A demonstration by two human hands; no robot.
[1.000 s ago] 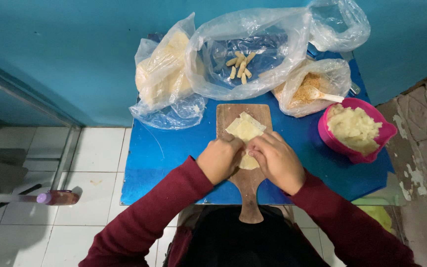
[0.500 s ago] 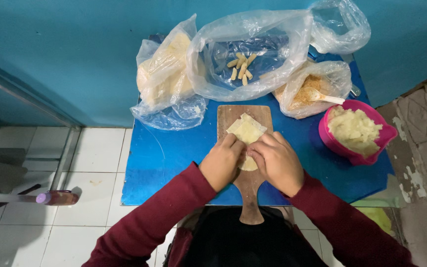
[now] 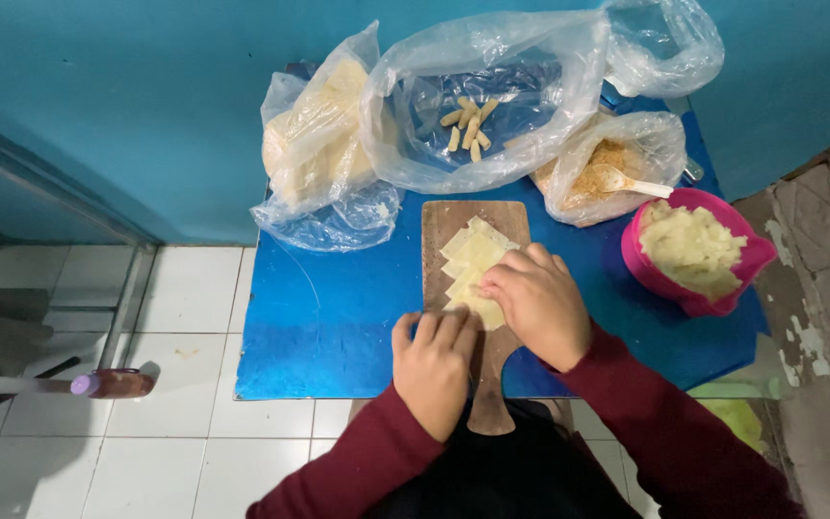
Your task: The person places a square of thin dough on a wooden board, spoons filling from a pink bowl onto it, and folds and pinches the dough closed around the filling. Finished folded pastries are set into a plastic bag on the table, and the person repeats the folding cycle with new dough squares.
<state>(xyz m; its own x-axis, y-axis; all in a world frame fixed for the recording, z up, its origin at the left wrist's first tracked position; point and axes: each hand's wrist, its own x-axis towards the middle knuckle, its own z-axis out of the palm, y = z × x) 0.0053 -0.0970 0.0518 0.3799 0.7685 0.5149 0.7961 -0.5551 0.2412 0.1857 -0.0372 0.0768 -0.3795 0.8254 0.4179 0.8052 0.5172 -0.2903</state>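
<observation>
Wooden board (image 3: 453,223) carries 4 wrappers (image 3: 473,259); 2 hands' grip unclear.

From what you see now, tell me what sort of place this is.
Probably a small home or street food-prep corner. A blue table against a blue wall carries a wooden board with thin dough squares, plastic bags of ingredients and a pink bowl of filling. White floor tiles lie below.

Teal wall (image 3: 146,86), white tiled floor (image 3: 194,288), small blue table (image 3: 338,327).
</observation>
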